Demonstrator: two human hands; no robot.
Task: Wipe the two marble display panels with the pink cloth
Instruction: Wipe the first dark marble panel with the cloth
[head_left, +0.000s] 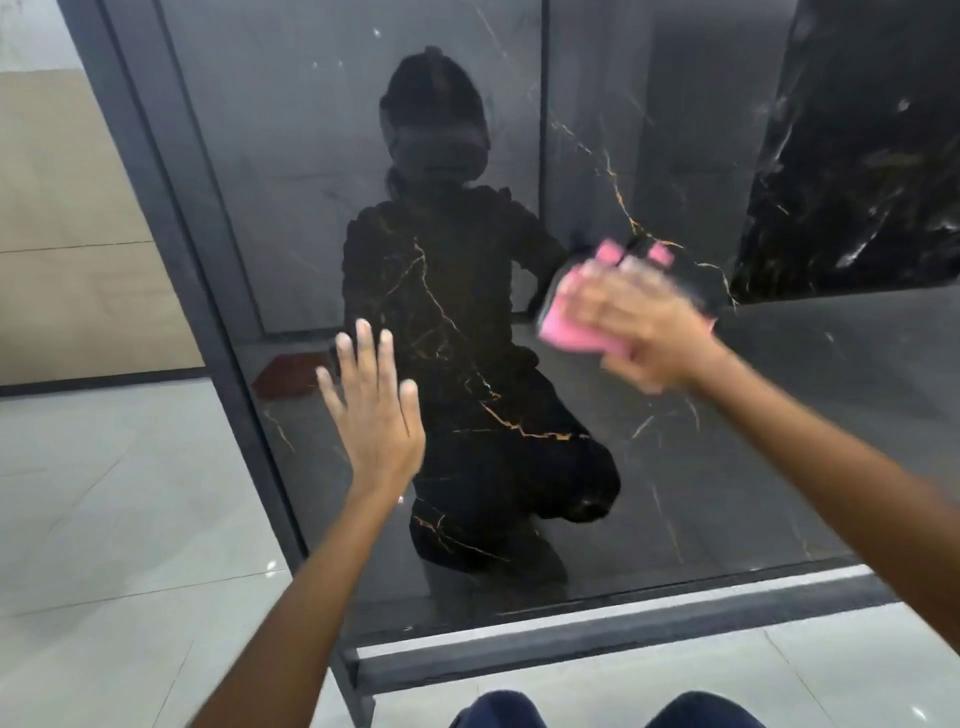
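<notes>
**Head view: wiping in progress on a black marble panel**

Head camera faces a glossy black marble panel (519, 364) with gold veins, held in a dark frame (171, 208) on the floor. Left hand (371, 410) presses flat against it, fingers spread, empty. Right hand (634, 317), blurred, clamps the pink cloth (566, 322) against the panel's right side. Wiping looks underway; next, probably sweeping across the untouched lower area.

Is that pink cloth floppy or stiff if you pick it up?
Probably soft and floppy: the pink cloth looks folded into a pad and bends under the right hand pressed on the marble panel. It likely weighs little, since one hand moves it. It probably slides easily on that glossy surface.
</notes>
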